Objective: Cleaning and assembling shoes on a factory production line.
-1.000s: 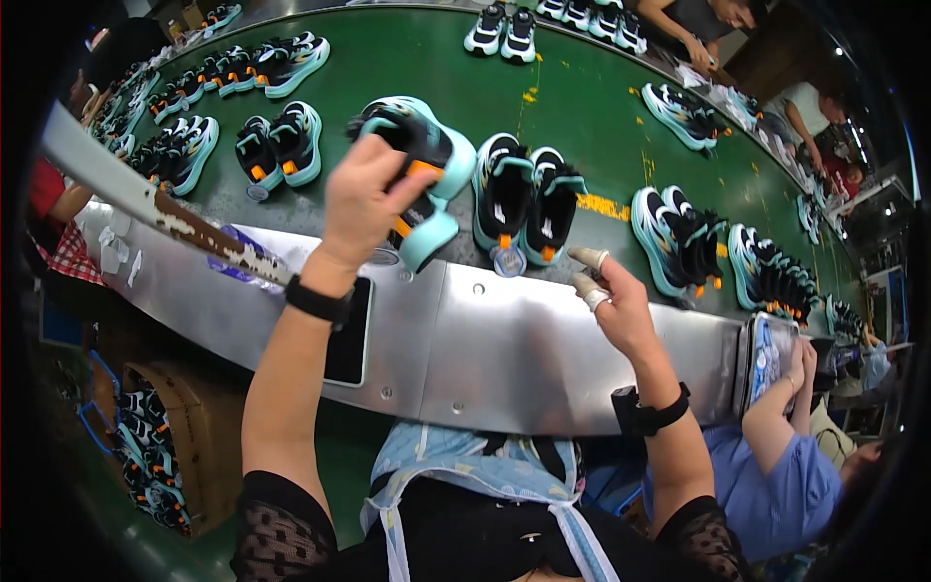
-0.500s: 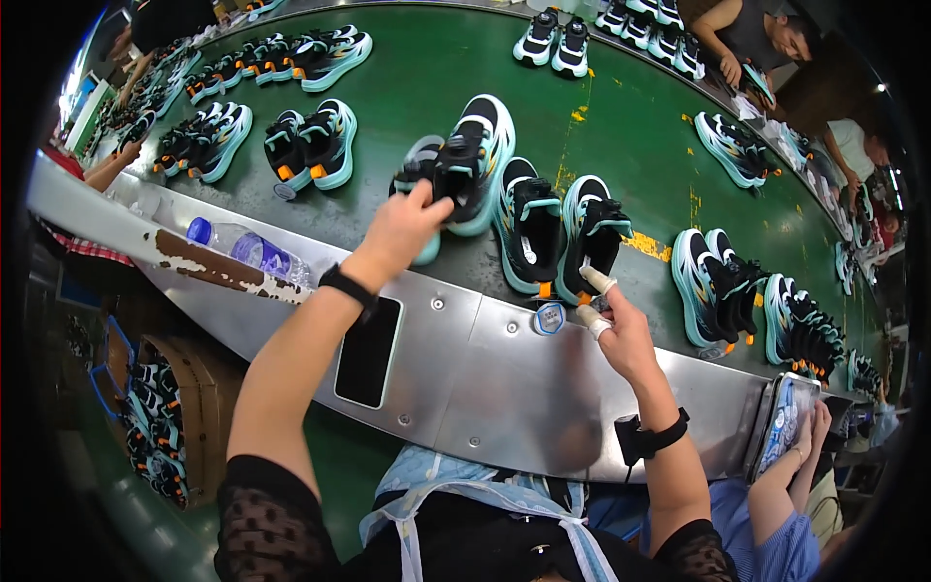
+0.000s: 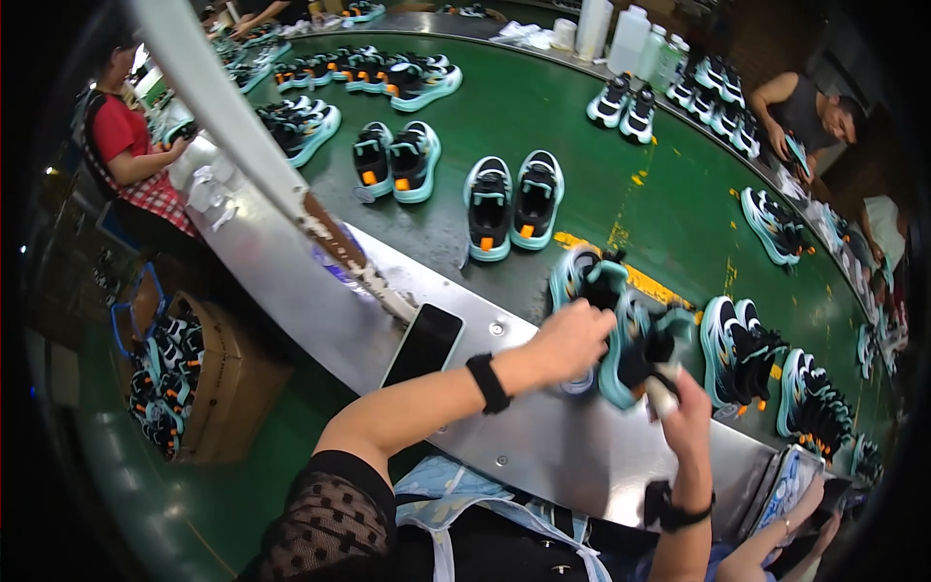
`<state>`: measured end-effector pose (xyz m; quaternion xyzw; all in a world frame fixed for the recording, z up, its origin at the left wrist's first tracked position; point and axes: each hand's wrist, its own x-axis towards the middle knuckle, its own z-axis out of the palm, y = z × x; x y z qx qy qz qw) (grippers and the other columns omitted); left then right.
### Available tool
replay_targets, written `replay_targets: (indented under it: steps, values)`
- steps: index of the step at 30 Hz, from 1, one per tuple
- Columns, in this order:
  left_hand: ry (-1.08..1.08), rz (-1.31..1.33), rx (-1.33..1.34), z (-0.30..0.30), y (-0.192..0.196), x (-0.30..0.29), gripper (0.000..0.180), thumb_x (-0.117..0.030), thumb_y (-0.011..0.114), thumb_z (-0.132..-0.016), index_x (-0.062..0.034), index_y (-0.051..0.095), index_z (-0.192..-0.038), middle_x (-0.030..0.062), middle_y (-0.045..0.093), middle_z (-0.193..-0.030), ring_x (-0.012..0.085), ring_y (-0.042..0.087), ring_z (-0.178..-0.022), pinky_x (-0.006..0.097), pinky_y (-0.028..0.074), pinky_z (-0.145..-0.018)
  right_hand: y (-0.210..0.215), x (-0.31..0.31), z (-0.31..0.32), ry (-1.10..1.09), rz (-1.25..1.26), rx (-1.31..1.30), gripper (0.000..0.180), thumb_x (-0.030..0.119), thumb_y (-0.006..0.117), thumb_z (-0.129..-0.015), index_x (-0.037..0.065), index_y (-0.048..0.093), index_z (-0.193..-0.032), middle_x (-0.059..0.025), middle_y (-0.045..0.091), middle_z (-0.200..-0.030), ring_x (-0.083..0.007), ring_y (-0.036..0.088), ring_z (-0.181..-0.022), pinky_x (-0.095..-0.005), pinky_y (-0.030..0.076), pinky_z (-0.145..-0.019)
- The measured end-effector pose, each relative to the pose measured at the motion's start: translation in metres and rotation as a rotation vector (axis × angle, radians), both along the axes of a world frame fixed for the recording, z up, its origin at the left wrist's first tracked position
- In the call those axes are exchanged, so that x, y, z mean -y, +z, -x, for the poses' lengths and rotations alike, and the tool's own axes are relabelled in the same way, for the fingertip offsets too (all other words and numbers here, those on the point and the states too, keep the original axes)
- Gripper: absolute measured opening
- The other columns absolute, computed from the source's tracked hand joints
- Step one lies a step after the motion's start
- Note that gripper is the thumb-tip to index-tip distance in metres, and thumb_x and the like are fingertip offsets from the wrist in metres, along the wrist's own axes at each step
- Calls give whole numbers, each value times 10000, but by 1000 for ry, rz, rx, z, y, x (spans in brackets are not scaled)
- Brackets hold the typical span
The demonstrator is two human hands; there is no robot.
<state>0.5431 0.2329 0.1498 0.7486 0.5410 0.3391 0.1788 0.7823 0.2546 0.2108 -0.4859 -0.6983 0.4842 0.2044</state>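
Two black, white and mint sneakers with orange heel tabs are at my hands, by the near edge of the green work surface. My left hand [image 3: 572, 341], fingers curled, is at the heel of the left sneaker [image 3: 574, 267], beside the other shoe; its fingertips are partly hidden. My right hand [image 3: 687, 415], with pale covers on its thumb and a finger, grips the heel opening of the right sneaker [image 3: 630, 359], which tilts over the metal edge. Just beyond, to the left, a matching pair [image 3: 488, 209] stands upright, untouched.
A phone [image 3: 424, 344] lies on the metal ledge [image 3: 524, 427], beside a chipped white post [image 3: 233, 116]. More sneaker pairs [image 3: 412, 160] stand left and right. A carton of shoes [image 3: 233, 388] sits lower left. Bottles [image 3: 628, 41] stand at the back. Other people work around the line.
My left hand has let go of the pair at the left, which now stands on the surface, and moved right to the nearer pair. The right sneaker has tilted. The whole view has shifted.
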Motion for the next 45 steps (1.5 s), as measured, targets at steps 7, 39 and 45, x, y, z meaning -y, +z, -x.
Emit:
replay_targets:
  steps: [7, 39, 45]
  values:
    - [-243, 201, -112, -6, 18, 147, 307, -85, 657, -773, -75, 525, -1051, 89, 569, -941, 319, 550, -975, 478, 428, -792, -28, 158, -36, 261, 14, 7, 241, 66, 783, -813, -15, 706, -1026, -100, 715, -918, -157, 679, -795, -296, 559, -738]
    - [67, 1115, 821, -88, -1, 175, 262, -217, 626, -963, 38, 685, -948, 73, 683, -731, 116, 632, -637, 257, 519, -574, -16, 88, -60, 617, 25, -242, 319, 99, 686, -847, 64, 550, -1133, -155, 669, -1043, -388, 661, -883, -465, 519, -722]
    - [35, 899, 472, -86, 27, 180, 184, -127, 612, -929, 38, 677, -978, 127, 705, -865, 166, 662, -727, 277, 532, -670, 2, 81, -44, 554, -161, 251, 326, 285, 739, -829, 76, 638, -1057, -173, 677, -887, -378, 656, -827, -429, 507, -721]
